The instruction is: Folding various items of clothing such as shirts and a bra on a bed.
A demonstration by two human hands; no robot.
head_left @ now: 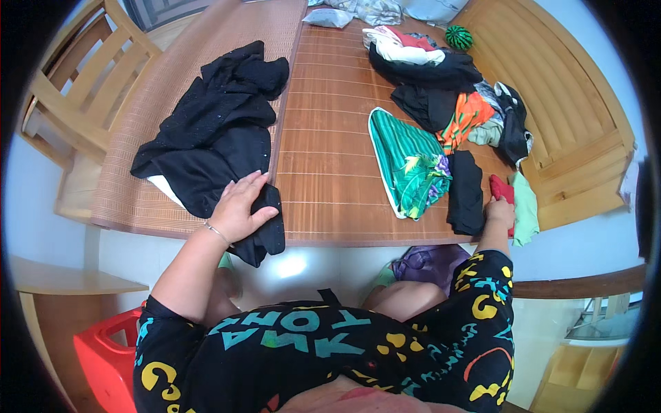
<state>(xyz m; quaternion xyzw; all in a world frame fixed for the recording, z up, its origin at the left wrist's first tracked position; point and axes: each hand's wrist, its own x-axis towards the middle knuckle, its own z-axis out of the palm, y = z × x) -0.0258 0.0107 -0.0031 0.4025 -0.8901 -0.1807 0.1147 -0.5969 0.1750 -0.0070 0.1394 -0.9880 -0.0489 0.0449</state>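
A black garment with tiny light specks [220,124] lies spread and rumpled at the left, a white patch showing under its near-left edge. My left hand [241,206] rests flat on its near right corner, fingers stretched out. At the far right of the front edge, my right hand [500,212] closes on a small red folded cloth [502,188]. A light green cloth [524,210] lies just right of that hand, draping over the edge. On its left side sits a folded black garment [466,193], beside a green patterned piece with flowers [412,165].
The clothes lie on a brown woven mat [323,151]. Behind them is a heap of mixed clothes [427,69] with a watermelon-patterned ball [458,38]. A wooden panel [558,103] borders the right; a wooden chair [89,82] stands left, a red plastic stool [110,358] below.
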